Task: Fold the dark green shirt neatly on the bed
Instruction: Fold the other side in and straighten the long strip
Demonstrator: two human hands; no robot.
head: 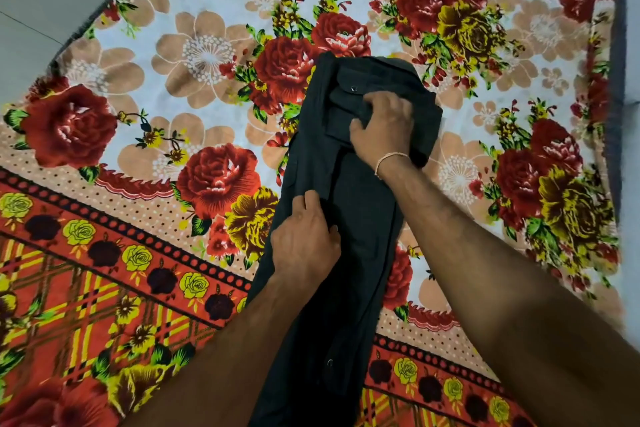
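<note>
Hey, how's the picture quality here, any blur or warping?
Head view: wide-angle bending curves the floral bedspread edges; right forearm at the near edge is motion-blurred; the dark green shirt is dim, folds hard to read; both hands, left hand and right hand, are sharp.

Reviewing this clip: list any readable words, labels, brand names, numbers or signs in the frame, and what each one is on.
None: no readable text anywhere in the head view.
The dark green shirt shows only plain snap buttons and a pocket flap, with no visible tag or logo.
The bedsheet carries floral and plaid patterns only, no lettering.
</note>
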